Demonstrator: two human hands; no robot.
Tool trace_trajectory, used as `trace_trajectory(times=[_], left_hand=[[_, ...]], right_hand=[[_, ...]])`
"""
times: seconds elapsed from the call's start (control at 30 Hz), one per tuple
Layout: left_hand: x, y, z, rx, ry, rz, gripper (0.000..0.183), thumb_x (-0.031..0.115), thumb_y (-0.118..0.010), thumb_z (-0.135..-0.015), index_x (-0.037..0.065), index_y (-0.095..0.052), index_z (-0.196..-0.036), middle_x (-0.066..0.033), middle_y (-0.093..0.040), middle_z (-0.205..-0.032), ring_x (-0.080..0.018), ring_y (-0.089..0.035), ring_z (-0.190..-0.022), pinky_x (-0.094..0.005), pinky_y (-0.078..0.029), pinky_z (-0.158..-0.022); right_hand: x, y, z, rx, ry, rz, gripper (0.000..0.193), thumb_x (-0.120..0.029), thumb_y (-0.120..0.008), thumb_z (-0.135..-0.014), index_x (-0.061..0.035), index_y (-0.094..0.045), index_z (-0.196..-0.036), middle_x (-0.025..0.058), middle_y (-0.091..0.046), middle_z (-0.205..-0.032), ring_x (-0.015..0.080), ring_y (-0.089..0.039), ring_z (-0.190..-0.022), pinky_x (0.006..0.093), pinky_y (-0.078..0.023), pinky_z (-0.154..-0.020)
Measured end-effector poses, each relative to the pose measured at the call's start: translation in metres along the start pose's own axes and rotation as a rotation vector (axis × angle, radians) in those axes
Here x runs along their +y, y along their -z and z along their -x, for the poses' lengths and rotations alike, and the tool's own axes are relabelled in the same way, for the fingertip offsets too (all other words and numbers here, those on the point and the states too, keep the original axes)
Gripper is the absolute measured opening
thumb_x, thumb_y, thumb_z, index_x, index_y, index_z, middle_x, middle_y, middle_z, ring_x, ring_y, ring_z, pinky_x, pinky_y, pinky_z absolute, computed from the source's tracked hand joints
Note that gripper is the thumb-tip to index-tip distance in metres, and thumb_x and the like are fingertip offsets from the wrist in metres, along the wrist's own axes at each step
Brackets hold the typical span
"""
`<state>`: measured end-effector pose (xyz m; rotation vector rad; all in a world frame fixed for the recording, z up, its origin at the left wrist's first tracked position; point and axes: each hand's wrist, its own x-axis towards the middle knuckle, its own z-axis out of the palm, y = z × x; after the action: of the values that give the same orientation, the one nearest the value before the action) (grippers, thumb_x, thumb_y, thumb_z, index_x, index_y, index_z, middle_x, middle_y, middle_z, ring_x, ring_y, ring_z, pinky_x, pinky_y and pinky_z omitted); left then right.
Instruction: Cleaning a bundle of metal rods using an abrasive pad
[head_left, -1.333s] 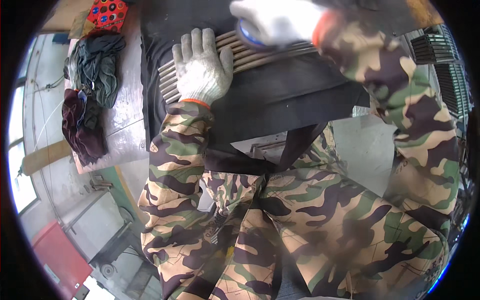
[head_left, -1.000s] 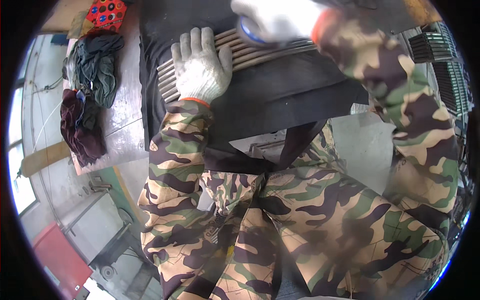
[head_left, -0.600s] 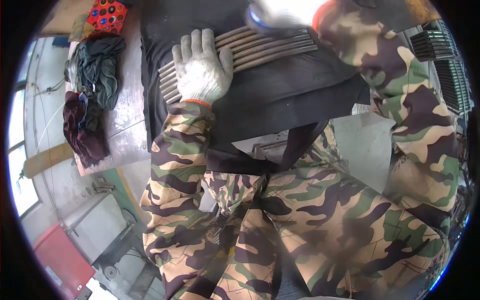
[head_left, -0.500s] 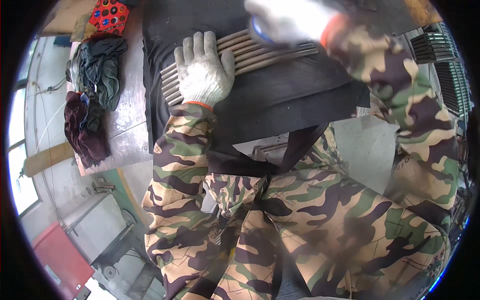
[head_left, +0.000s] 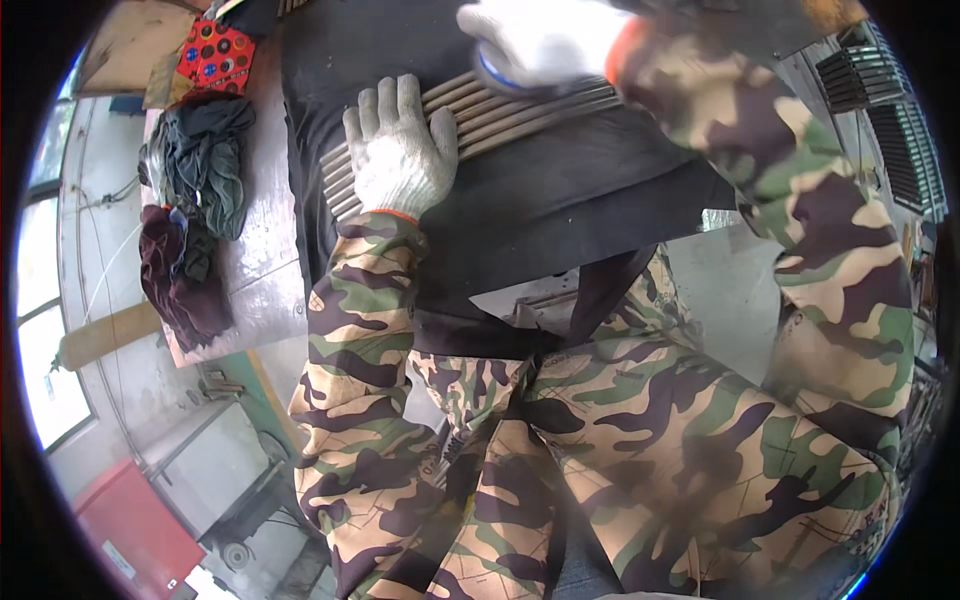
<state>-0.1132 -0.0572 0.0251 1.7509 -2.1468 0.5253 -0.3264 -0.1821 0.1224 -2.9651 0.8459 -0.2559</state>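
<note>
Several slim metal rods (head_left: 530,121) lie side by side on a black cloth (head_left: 590,210), slanting up toward the right. My left hand (head_left: 402,155), in a white knit glove with an orange cuff, rests flat across them near their left end, fingers spread. Over their right part is my gloved right hand (head_left: 545,40), somewhat blurred and closed on a blue-edged pad (head_left: 494,72). The pad is at the rods' upper side; most of it is hidden under the glove, and whether it touches them is hard to tell.
Left of the cloth, a metal tabletop (head_left: 265,255) carries crumpled dark green clothes (head_left: 208,150) and a maroon cloth (head_left: 180,285). A red box with round patterns (head_left: 215,55) stands at the back left. On the right are stacked dark rods (head_left: 865,85).
My right hand has moved left along the rods with the blue-edged pad. The left hand stays flat on the rods. The whole view has shifted slightly.
</note>
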Motion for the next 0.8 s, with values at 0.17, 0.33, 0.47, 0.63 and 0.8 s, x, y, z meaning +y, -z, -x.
trace_trajectory(times=[0.17,0.33,0.47,0.63,0.8], left_hand=[[0.002,0.015,0.0,-0.303,0.178,0.08,0.059,0.037,-0.058,-0.104,-0.001,-0.055,-0.149,-0.0255,-0.057,-0.153,-0.048,-0.049,-0.145,-0.0623,-0.033,-0.122],[0.003,0.023,-0.005,-0.328,0.168,0.095,0.06,0.037,-0.057,-0.105,-0.002,-0.054,-0.15,-0.0242,-0.057,-0.153,-0.0464,-0.048,-0.145,-0.0622,-0.033,-0.122],[0.002,0.011,0.002,-0.178,0.11,0.039,0.053,0.035,-0.061,-0.1,-0.001,-0.058,-0.14,-0.0207,-0.059,-0.137,-0.0433,-0.053,-0.131,-0.06,-0.038,-0.114],[-0.003,0.019,0.0,-0.11,0.076,0.046,0.047,0.034,-0.064,-0.096,0.0,-0.062,-0.129,-0.0164,-0.063,-0.122,-0.0394,-0.057,-0.118,-0.0575,-0.042,-0.107],[0.005,-0.009,0.0,-0.055,0.043,0.023,0.047,0.034,-0.063,-0.097,-0.001,-0.062,-0.129,-0.0157,-0.064,-0.126,-0.0387,-0.058,-0.119,-0.0562,-0.043,-0.106]], right_hand=[[-0.012,0.011,0.007,-0.161,-0.024,-0.032,0.028,-0.026,-0.065,-0.09,-0.0009,-0.075,-0.099,0.0266,-0.075,-0.101,0.0426,-0.076,-0.094,0.052,-0.063,-0.078],[0.006,0.012,-0.001,-0.122,-0.064,0.005,0.026,-0.027,-0.066,-0.09,-0.003,-0.075,-0.096,0.0249,-0.075,-0.091,0.0431,-0.076,-0.088,0.0517,-0.062,-0.071],[0.027,-0.005,0.011,0.029,0.021,0.012,0.024,-0.027,-0.068,-0.09,-0.0037,-0.073,-0.093,0.0229,-0.073,-0.088,0.0415,-0.075,-0.085,0.0528,-0.061,-0.07],[0.018,0.004,0.016,-0.005,0.055,0.027,0.026,-0.029,-0.066,-0.093,-0.0038,-0.073,-0.095,0.0228,-0.073,-0.094,0.0425,-0.074,-0.089,0.0534,-0.061,-0.074],[0.021,0.003,0.036,-0.122,0.033,0.068,0.024,-0.028,-0.065,-0.095,-0.0047,-0.071,-0.097,0.0217,-0.072,-0.097,0.0427,-0.074,-0.09,0.0542,-0.061,-0.073]])
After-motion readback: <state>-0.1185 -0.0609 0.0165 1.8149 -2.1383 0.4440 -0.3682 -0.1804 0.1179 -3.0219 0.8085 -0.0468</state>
